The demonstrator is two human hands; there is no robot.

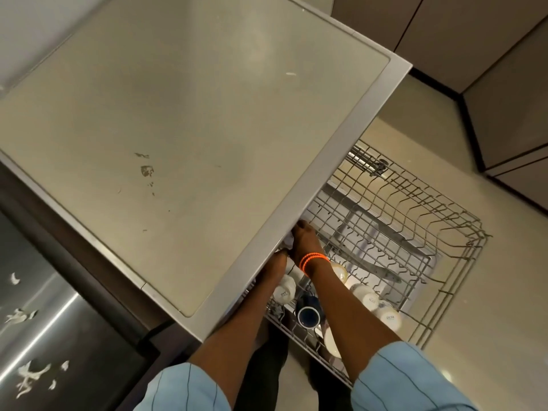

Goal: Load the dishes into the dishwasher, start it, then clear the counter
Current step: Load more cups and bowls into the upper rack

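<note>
Below, the rack (pixel 385 221) holds white cups (pixel 367 298) and a blue mug (pixel 308 314); both hands' grips are hidden.

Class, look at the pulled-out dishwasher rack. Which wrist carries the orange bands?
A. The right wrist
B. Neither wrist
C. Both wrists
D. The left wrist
A: the orange bands circle the wrist of the right hand, which reaches over the rack beneath the counter edge; the left arm beside it shows none.
</note>
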